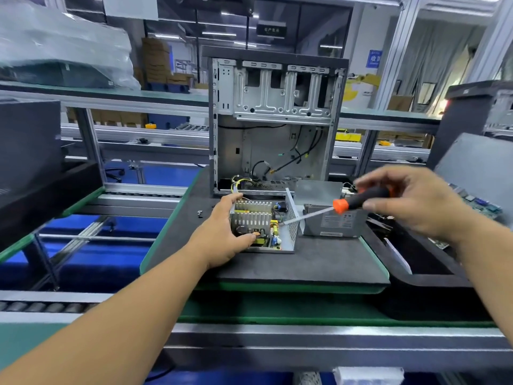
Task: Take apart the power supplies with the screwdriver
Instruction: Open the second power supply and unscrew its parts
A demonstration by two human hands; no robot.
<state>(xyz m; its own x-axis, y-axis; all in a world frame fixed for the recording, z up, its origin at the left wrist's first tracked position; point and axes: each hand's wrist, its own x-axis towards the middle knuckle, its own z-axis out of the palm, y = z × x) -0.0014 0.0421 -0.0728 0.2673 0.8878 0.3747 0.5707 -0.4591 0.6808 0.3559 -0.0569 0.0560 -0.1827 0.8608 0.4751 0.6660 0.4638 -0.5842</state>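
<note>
Near the worktop [277, 270] centre, left hand [222, 240] grips the opened power supply [263, 226]; right hand [410, 201] pinches the screwdriver [358, 201], whose tip could slip and gouge components.

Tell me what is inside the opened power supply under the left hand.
The open silver metal power supply box holds finned grey heat sinks, yellow components and a circuit board. The left hand covers its left edge; the parts beneath the heat sinks are hidden.
</note>
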